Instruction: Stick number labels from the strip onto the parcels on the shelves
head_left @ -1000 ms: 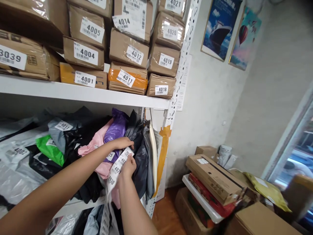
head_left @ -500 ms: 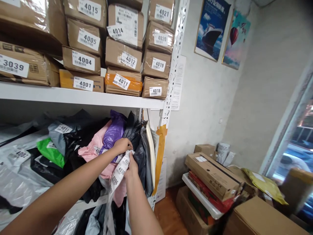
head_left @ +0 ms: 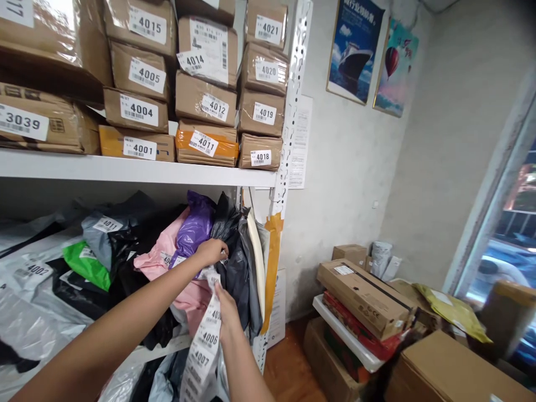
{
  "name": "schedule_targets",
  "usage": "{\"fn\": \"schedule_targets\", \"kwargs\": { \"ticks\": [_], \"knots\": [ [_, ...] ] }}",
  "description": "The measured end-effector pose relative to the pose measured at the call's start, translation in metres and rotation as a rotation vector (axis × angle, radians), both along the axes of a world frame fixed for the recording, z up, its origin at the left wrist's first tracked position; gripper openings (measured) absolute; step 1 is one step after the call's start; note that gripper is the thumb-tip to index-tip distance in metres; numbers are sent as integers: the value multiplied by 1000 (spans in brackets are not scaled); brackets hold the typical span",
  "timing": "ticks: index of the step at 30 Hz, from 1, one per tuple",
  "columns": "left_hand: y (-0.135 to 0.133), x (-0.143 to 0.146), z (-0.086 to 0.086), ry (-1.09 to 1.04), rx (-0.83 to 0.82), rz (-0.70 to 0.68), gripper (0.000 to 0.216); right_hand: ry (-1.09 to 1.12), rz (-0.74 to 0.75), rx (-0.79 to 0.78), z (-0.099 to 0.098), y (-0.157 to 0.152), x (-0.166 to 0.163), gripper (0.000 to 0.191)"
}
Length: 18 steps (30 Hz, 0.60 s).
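My left hand (head_left: 211,251) is closed in a pinch against the parcels on the lower shelf, between a purple bag (head_left: 195,226) and a black bag (head_left: 230,262); what it pinches looks like a small white label. My right hand (head_left: 226,310) is closed on a long white strip of numbered stickers (head_left: 204,340) that hangs down with 4006 and 4007 showing. A pink bag (head_left: 184,290) lies just under the left hand.
Soft mail bags in black, grey, green (head_left: 86,262) and white fill the lower shelf. Numbered brown boxes (head_left: 207,100) stack on the white shelf board (head_left: 138,170) above. Cardboard boxes (head_left: 364,298) and a yellow bag (head_left: 454,310) pile on the floor at right.
My right hand has drawn the sticker strip down and away from my left hand, which stays pinched at the parcels. The view has shifted slightly right.
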<state>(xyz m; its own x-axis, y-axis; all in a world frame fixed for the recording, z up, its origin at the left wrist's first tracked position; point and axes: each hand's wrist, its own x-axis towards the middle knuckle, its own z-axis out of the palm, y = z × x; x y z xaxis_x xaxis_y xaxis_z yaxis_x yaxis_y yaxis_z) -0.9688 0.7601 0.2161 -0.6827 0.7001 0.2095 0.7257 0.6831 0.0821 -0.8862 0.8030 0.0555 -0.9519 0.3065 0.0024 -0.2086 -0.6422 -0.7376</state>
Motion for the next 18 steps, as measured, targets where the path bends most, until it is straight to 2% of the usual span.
{"fn": "schedule_targets", "kwargs": {
  "ticks": [3, 5, 8, 13, 16, 18],
  "knots": [
    [3, 9, -4, 61, -75, 14, 62, 31, 54, -18, -5, -2, 22, 49],
    [5, 15, -8, 120, -110, 42, 70, 29, 48, -44, -8, 1, 35, 46],
    [5, 16, -9, 159, -99, 69, 58, 5, 11, -60, -12, 12, 52, 44],
    [-5, 13, 7, 165, -85, 37, 37, 75, -52, -4, -14, 40, 73, 40],
    [0, 29, 10, 319, 133, -17, 33, 138, -161, -21, -7, 50, 78, 43],
    [9, 41, 5, 283, 299, -77, 30, 150, -226, -77, 0, 51, 77, 48]
  ]
}}
